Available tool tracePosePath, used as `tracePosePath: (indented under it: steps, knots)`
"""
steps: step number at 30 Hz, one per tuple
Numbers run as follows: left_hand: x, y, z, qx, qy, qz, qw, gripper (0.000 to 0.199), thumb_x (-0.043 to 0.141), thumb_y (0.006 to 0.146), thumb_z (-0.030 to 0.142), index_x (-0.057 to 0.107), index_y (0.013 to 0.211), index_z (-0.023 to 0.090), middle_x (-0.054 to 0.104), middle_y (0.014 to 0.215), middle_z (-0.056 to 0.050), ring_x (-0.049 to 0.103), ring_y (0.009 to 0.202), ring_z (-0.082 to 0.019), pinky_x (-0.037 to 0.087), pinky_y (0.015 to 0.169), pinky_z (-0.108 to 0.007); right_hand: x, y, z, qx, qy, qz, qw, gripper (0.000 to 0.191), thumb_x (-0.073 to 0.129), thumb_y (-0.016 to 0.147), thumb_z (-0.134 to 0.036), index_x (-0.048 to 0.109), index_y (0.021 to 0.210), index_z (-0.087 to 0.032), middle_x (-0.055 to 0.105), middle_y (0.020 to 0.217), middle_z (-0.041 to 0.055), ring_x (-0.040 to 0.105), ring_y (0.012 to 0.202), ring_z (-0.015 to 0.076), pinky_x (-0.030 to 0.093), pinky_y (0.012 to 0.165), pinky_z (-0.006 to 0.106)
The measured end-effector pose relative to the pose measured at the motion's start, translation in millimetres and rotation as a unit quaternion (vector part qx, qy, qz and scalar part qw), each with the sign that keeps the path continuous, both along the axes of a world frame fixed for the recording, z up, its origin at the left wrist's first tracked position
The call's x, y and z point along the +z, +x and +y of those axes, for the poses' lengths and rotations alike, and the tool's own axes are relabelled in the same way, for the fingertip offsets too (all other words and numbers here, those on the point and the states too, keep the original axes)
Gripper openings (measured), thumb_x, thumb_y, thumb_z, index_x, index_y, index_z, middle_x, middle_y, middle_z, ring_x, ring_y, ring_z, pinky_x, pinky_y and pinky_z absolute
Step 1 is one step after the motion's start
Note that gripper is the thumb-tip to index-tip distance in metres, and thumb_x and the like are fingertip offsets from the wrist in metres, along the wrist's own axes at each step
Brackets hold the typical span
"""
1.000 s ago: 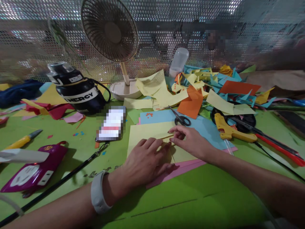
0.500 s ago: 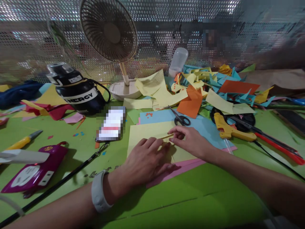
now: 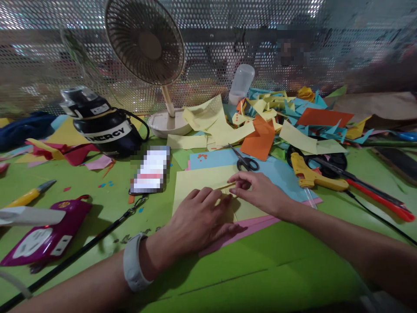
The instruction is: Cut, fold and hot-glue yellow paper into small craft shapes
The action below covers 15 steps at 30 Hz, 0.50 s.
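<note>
My left hand (image 3: 200,217) lies over a pale yellow paper sheet (image 3: 189,182), its fingers spread and bent a little, the tips partly in shadow. My right hand (image 3: 257,191) is pinched, thumb against forefinger, at a narrow raised strip of yellow paper (image 3: 224,186) just beyond the left fingertips. Whether that strip is a fold of the sheet or a separate piece, I cannot tell. Beneath the yellow sheet lie a light blue sheet (image 3: 276,176) and a pink sheet (image 3: 224,243). Black-handled scissors (image 3: 246,163) rest on the blue one, just beyond my right hand.
A yellow glue gun (image 3: 314,176) and a red-handled tool (image 3: 381,195) lie to the right. Paper scraps (image 3: 260,130) pile up behind. On the left are a phone (image 3: 151,169), a black jug (image 3: 104,126), a fan (image 3: 150,48), a purple device (image 3: 48,234) and a yellow-handled knife (image 3: 29,195).
The whole view has shifted slightly, so things sit a little farther left in the picture. Both hands keep the same pose on the paper.
</note>
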<state>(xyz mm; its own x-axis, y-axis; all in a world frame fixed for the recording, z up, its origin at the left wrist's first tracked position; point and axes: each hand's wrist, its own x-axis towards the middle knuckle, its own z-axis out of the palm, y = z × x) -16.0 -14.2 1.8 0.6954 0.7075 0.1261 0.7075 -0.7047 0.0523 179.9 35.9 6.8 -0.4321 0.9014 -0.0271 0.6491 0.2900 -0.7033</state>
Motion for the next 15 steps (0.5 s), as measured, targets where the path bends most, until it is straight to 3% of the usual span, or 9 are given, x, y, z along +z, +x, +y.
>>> tracePosePath:
  steps: [8,15]
  knots:
    - [2.0,2.8,1.0,-0.008,0.01,0.026,1.0,0.059,0.03,0.09,0.063,0.055,0.118,0.017,0.062,0.107,-0.011,0.056,0.092,-0.027,0.046,0.076,-0.041,-0.5,-0.4,-0.5,0.008,0.024,0.001,1.0,0.017,0.061,0.082,-0.024,0.065,0.097,-0.016,0.065,0.077,0.0028,0.057,0.073,0.0147,0.041,0.067,0.027]
    - [0.0,2.4,0.7,-0.026,0.036,-0.008,0.999,0.056,0.031,0.091,0.059,0.058,0.113,0.015,0.062,0.113,-0.012,0.057,0.097,-0.026,0.047,0.08,-0.042,1.0,-0.5,-1.9,0.012,0.038,-0.007,0.999,0.016,0.062,0.082,-0.022,0.065,0.097,-0.017,0.066,0.078,0.0031,0.058,0.075,0.0158,0.042,0.069,0.029]
